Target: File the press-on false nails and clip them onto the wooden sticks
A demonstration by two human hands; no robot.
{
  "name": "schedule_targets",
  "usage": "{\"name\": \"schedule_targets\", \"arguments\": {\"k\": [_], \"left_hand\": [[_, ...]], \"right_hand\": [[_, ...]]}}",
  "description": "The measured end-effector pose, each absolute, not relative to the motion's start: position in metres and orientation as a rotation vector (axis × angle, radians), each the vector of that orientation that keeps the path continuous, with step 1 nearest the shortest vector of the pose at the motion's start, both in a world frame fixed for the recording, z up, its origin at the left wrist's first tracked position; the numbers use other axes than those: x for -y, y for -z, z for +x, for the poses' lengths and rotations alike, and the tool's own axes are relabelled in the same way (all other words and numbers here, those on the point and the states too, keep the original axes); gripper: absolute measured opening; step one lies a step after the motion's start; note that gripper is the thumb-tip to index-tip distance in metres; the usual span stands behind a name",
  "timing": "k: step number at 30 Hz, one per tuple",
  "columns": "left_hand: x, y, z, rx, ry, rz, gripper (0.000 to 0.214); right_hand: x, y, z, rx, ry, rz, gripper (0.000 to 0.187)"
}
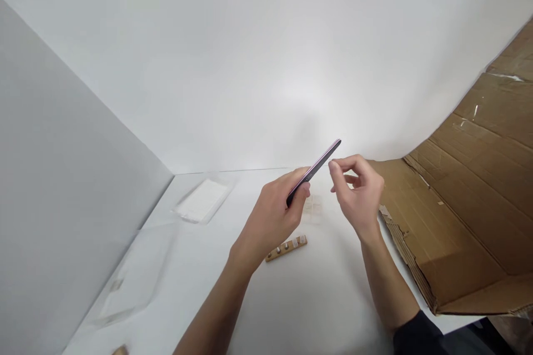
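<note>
My left hand [272,219] grips the lower end of a thin dark flat object, likely a phone seen edge-on [315,169], which slants up to the right above the white table [308,299]. My right hand [358,194] hovers just right of its upper end, fingers curled in a loose pinch, with nothing visible between them. Beneath the hands lies a small wooden strip with pegs [286,248] and a small clear packet [312,206].
A clear plastic case with a white insert [202,201] lies at the back left. Another clear plastic sheet [133,277] rests near the left front. Flattened brown cardboard [462,205] rises along the right side. White walls enclose the back and left.
</note>
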State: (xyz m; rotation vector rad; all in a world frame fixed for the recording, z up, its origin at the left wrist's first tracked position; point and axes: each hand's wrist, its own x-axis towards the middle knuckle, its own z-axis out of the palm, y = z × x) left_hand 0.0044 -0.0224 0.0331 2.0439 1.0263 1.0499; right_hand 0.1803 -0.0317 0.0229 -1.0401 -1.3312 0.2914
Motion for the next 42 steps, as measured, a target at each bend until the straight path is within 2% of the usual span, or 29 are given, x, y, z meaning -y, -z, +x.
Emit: {"name": "schedule_targets", "arguments": {"k": [6,12,23,32,38,42], "left_hand": [[0.015,-0.033,0.002,-0.745,-1.068,1.641,0.032],[0.018,-0.032,0.003,-0.775,-1.125,1.635,0.031],[0.027,-0.036,0.007,-0.971,-1.109,1.953,0.026],[0.026,-0.033,0.008,-1.021,-1.129,2.026,0.021],[0.025,-0.032,0.009,-1.083,-1.177,1.973,0.02],[0.026,-0.032,0.01,-1.094,-1.194,1.97,0.022]], "right_hand": [[0.032,-0.032,0.192,1.205,-1.124,-0.782,0.035],[0.03,-0.03,0.191,1.136,-1.304,-0.739,0.039],[0.021,-0.02,0.183,1.195,-1.109,-0.805,0.031],[0.023,-0.017,0.175,1.309,-0.73,-0.872,0.032],[0.022,-0.004,0.171,1.266,-0.064,-0.928,0.018],[0.023,-0.003,0.169,1.304,-0.18,-0.854,0.017]]}}
